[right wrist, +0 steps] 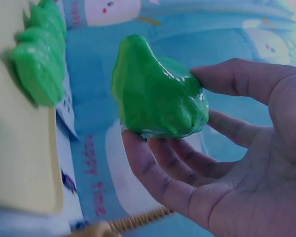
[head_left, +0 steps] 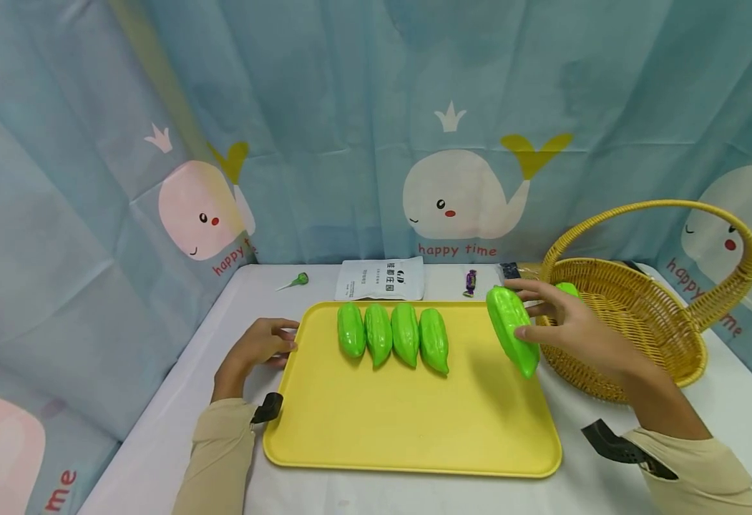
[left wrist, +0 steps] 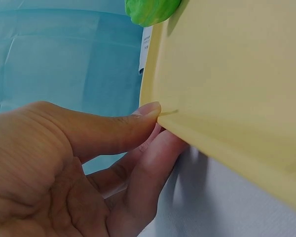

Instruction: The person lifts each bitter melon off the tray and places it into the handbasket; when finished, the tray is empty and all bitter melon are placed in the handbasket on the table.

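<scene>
Holding one green pod (head_left: 513,329) over the right part of the yellow tray (head_left: 414,429), raised off it, shadow below. Got right grip (head_left: 562,322) clamped on the pod. Can see its length, ridges and pointed near end only in head view; get it nearly end-on, stubby, in right wrist view, but with thumb on one side and fingers under the other, mostly hidden from the head. Can count four more pods (head_left: 378,335) side by side toward the tray's far edge in head view; blurred into one overlapping cluster in right wrist view, down to a single pod end in left wrist view. Got left grip (head_left: 260,343) clamped on the tray rim near the far left corner: reads as a hand at the edge from the head, resolves to thumb on top, fingers beneath in left wrist view. See wicker basket (head_left: 646,322) just right of tray only in head view, bar a bit of handle in right wrist view. Also see a green bit (head_left: 567,289) at the basket, half behind the right grip; can't tell how it sits. Find lollipop (head_left: 301,279), white packet (head_left: 382,279) and purple sweet (head_left: 470,282) along the back of the tabletop (head_left: 343,493), before a whale-print curtain (head_left: 324,107).
</scene>
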Available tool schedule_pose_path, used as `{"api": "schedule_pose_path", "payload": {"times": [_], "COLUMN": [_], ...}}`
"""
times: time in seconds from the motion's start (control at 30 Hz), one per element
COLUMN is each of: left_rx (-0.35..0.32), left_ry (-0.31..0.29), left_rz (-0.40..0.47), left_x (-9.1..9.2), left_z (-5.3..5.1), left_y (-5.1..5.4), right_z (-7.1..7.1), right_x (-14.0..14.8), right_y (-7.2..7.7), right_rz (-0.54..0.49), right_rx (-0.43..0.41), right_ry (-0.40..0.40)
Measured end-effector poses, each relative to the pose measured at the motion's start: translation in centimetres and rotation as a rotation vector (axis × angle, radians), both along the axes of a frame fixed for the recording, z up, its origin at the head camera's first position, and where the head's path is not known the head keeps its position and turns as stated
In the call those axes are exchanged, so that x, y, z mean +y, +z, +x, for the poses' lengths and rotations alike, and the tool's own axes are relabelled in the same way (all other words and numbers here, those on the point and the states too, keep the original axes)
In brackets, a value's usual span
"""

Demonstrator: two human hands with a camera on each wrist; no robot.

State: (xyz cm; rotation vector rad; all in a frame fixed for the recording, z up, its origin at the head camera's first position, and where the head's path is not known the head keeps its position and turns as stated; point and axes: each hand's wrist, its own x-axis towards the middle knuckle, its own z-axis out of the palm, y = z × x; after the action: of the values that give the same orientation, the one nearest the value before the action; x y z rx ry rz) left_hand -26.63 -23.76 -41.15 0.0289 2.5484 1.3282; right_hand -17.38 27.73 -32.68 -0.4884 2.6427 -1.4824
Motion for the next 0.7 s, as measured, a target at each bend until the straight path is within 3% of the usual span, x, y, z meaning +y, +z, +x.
{"api": "schedule_pose_path", "payload": {"times": [0.17, 0.3, 0.5, 0.7], "left_rx": [0.004, 0.012, 0.005, 0.003], "left_ry": [0.004, -0.001, 0.008, 0.007], "left_rz": [-0.007, -0.01, 0.001, -0.001], "left_x": [-0.1, -0.2, -0.1, -0.1], "left_z": [-0.1, -0.2, -0.2, -0.2], "left_y": [-0.2, -0.1, -0.2, -0.2], "right_z": [1.0, 1.0, 0.2, -1.2], "right_x": [2.8, 5.1, 8.4, 11.3], "right_y": [0.9, 1.1, 1.3, 1.3], "right_rz": [0.082, 0.114, 0.114, 0.099], "right_rx": [0.039, 0.042, 0.022, -0.07], "right_ry": [-0.051, -0.058, -0.07, -0.108]}}
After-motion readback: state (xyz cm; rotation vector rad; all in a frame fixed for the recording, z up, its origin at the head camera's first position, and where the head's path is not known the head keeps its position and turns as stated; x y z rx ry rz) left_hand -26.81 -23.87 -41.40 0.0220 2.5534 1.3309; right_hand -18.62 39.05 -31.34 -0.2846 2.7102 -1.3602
